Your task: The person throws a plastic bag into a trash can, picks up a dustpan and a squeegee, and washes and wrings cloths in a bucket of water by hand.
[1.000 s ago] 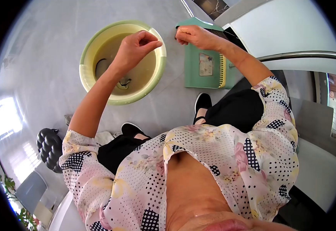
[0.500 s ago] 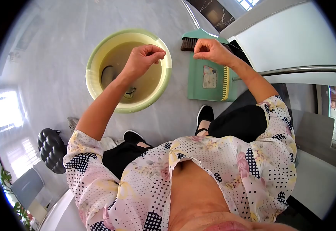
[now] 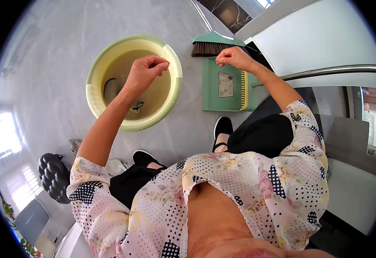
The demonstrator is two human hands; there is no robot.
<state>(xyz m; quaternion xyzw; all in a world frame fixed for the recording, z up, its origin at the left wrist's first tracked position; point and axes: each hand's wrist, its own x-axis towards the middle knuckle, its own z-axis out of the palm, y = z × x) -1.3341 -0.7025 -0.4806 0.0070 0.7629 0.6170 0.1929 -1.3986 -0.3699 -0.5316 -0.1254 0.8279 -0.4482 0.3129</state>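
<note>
My left hand (image 3: 146, 74) hovers above the yellow-green basin (image 3: 177, 88), its fingers curled and thumb pressed to them; whether anything thin is pinched there is too small to tell. Cloudy water fills the basin, and a dark-edged item (image 3: 110, 89) lies in it, partly hidden by my forearm. My right hand (image 3: 235, 58), also in a pinch, is over the upper edge of the green dustpan (image 3: 211, 92), near the dark bristles of the broom (image 3: 216, 48). What it holds, if anything, cannot be made out.
Both black shoes (image 3: 223, 129) are on the grey floor. At the left stand a black tufted stool (image 3: 55, 178) and a grey chair (image 3: 32, 219). A metal rail (image 3: 334, 70) runs along a white panel (image 3: 325, 38) at the right. Pale cloth lies by my left foot.
The view has shifted, so the basin, broom and dustpan sit further left. My right hand's fingers have drawn closer together. Both hands remain raised and apart.
</note>
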